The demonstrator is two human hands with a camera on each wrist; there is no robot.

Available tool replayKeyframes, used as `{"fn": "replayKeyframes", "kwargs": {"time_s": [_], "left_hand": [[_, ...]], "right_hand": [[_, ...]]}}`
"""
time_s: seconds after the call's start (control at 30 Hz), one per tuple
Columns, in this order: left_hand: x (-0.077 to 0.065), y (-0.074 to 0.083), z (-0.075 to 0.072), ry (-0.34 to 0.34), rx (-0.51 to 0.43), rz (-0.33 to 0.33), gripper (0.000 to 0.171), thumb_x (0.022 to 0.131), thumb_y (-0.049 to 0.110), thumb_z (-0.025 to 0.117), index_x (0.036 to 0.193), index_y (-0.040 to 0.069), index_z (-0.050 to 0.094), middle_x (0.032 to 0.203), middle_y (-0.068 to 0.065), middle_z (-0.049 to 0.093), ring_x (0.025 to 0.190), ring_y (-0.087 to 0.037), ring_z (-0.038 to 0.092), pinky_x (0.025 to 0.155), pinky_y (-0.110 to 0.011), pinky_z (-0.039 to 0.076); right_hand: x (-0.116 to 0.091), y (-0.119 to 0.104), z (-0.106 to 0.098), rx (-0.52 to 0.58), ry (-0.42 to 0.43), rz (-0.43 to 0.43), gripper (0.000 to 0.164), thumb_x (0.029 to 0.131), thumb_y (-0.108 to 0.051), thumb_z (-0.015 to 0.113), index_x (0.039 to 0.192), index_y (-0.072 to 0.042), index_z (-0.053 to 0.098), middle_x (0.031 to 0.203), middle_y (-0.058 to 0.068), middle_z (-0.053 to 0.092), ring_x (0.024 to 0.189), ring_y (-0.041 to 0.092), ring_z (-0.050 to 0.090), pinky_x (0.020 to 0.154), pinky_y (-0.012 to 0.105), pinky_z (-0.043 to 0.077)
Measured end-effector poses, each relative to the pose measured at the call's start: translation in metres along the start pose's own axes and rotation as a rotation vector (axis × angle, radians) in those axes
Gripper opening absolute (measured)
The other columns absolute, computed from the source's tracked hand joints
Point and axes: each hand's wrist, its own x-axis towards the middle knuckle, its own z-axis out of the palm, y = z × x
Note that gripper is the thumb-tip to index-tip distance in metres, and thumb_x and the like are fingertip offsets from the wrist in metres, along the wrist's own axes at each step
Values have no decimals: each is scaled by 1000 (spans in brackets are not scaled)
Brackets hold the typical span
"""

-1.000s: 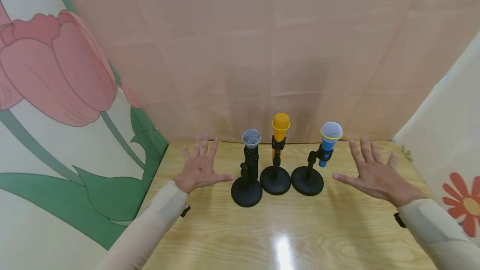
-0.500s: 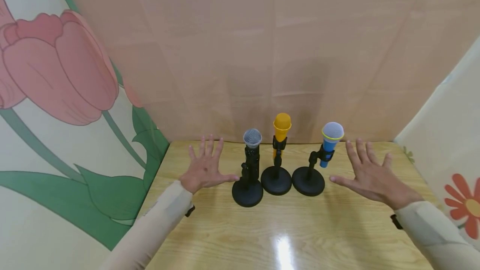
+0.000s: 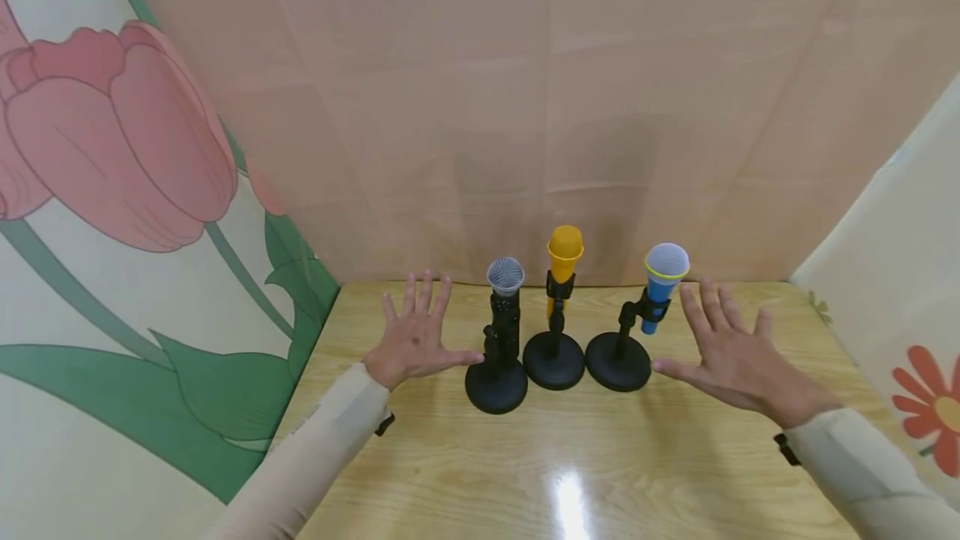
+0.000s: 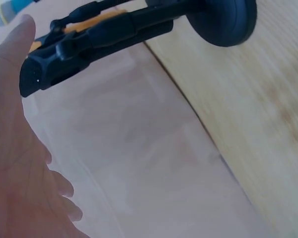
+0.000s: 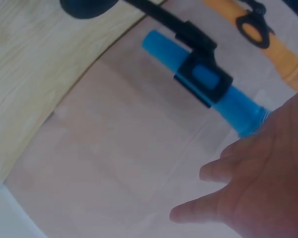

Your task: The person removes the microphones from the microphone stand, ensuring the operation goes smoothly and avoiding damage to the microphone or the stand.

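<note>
Three toy-like microphones stand in a row on black round-based stands. The leftmost is a black microphone (image 3: 506, 277) with a silver mesh head. An orange microphone (image 3: 565, 253) is in the middle, and a blue microphone (image 3: 664, 269) with a pale head and yellow ring leans at the right. My left hand (image 3: 412, 342) is spread beside the black microphone's stand (image 3: 496, 388), thumb close to it; whether they touch I cannot tell. My right hand (image 3: 738, 365), fingers spread, is to the right of the blue microphone. The right wrist view shows that microphone's blue handle (image 5: 236, 109) in a black clip.
The microphones stand on a light wooden table (image 3: 585, 448), near its back edge. Behind rises a pinkish-beige cloth backdrop (image 3: 465, 107). A wall with a large painted tulip (image 3: 120, 132) is at the left, and one with a red flower (image 3: 937, 407) at the right.
Both hands have drifted inward, the left one rightward towards the black microphone and the right one leftward towards the blue microphone. The microphones have stayed in place.
</note>
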Motion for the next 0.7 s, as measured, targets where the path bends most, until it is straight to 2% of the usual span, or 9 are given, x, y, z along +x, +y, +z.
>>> {"fn": "replayKeyframes", "kwargs": {"time_s": [0.23, 0.43, 0.7], "left_hand": [[3, 4, 2, 15, -49, 10, 127, 73, 90, 51, 161, 17, -2, 166, -15, -7, 149, -40, -12, 108, -76, 3], [4, 6, 4, 0, -73, -2, 125, 74, 90, 49, 161, 18, -4, 166, -13, -9, 149, -38, -16, 108, -76, -1], [5, 9, 9, 4, -82, -6, 124, 75, 90, 49, 161, 18, -4, 166, -14, -8, 149, -39, -14, 109, -75, 0]], "right_hand": [[-4, -16, 7, 43, 9, -44, 113, 91, -64, 59, 158, -4, -10, 160, 27, -15, 145, 52, -8, 98, 82, -12], [-6, -30, 10, 86, 25, -83, 112, 91, -62, 61, 158, -1, -4, 161, 29, -10, 146, 50, -8, 104, 77, -11], [-2, -43, 13, 62, 58, -158, 108, 91, -61, 61, 159, 0, 3, 163, 28, -4, 149, 46, -2, 114, 66, -6]]}}
